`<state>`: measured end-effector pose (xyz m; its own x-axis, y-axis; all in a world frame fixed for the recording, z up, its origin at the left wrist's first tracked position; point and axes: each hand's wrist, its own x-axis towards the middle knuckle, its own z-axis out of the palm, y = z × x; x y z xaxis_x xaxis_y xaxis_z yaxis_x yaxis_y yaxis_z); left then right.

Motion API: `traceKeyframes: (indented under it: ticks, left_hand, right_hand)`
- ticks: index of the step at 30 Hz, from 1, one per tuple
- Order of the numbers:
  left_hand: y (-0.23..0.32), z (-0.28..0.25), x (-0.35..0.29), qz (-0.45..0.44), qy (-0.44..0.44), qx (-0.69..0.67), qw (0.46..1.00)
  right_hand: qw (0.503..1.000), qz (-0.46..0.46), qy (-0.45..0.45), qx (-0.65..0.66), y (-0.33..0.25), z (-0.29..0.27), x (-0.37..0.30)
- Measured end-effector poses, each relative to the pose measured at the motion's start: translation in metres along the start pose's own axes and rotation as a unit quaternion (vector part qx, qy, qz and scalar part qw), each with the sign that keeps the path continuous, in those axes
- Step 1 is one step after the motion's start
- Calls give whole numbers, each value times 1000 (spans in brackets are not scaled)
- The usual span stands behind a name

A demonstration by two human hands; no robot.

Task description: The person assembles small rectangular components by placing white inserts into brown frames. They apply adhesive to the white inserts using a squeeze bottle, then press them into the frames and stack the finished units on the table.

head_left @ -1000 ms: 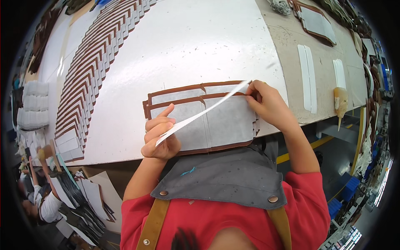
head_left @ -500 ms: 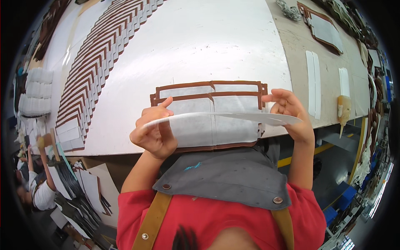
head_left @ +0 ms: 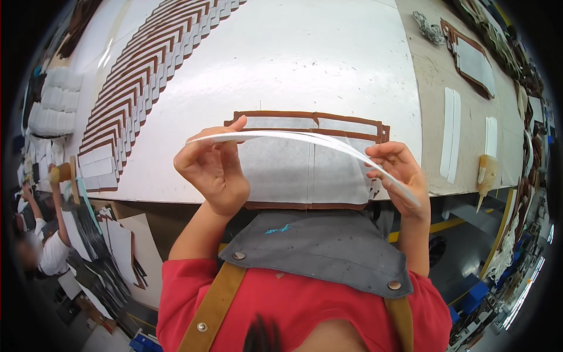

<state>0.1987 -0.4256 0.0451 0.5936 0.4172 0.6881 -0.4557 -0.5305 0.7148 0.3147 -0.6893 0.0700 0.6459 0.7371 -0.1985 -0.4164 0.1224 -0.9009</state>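
Observation:
A stack of thin white strips point(head_left: 287, 135) is held up over the table edge, bowed upward and sloping down at its right end. My left hand point(head_left: 212, 170) is closed on the left end, thumb on top and fingers beneath. At the right end my right hand point(head_left: 404, 176) grips with fingers and thumb. Just below the strips lies a pile of panels point(head_left: 275, 170) with whitish faces and brown edges, at the table's near edge in front of my grey apron point(head_left: 316, 246). The strips hide part of the pile.
Overlapping brown-edged panels point(head_left: 132, 88) run in a long row at left, beside bundled white pieces point(head_left: 56, 120). At right lie white strips point(head_left: 450, 135), a squeeze bottle point(head_left: 486, 174), more panels point(head_left: 474, 61) and a grey tangle point(head_left: 429, 28). Another person point(head_left: 54, 252) works at far left.
The strips have risen and bowed more strongly, with the right end now tilted down. My right hand has come lower and closed on that end. The view has shifted slightly.

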Motion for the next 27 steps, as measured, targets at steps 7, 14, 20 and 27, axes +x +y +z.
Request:
traceKeyframes:
  ticks: [7, 14, 20, 27]
  left_hand:
    - [3, -4, -5, -15, 11, 2, 1000]
    - [1, -27, -20, -91, 0, 16, 996]
    - [11, -33, -57, -251, -18, -38, 967]
    - [21, -46, -67, -210, -130, 24, 969]
  right_hand:
    - [995, -39, 91, 33, 7, -4, 4]
    - [989, 30, 136, 47, 23, 26, 4]
    - [986, 28, 159, -29, 39, 30, -2]
    - [971, 22, 181, -158, 34, 10, -21]
